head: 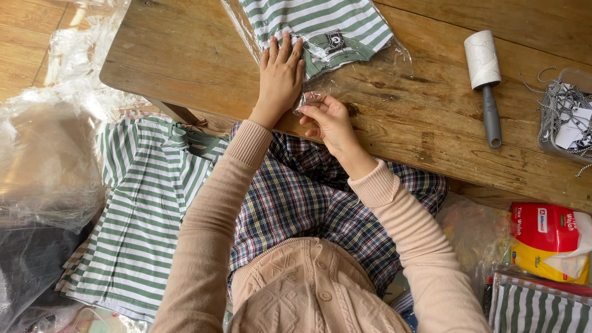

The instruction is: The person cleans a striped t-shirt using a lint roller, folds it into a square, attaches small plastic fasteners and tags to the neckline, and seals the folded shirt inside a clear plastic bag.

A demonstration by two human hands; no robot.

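A folded green-and-white striped shirt [320, 24] lies inside a clear plastic bag [382, 61] on the wooden table [185, 55]. My left hand [280, 77] presses flat on the bag's near end, fingers spread over the shirt's edge. My right hand [330, 120] pinches the bag's open flap at the table's front edge, fingers closed on the thin plastic. Both arms wear beige knit sleeves.
A lint roller [485, 77] with a grey handle lies at the right of the table, beside a grey tray [564, 114] of strings and tags. A stack of striped shirts [142, 209] sits at my left, loose plastic bags [49, 154] beyond, a red-and-yellow packet [546, 240] at right.
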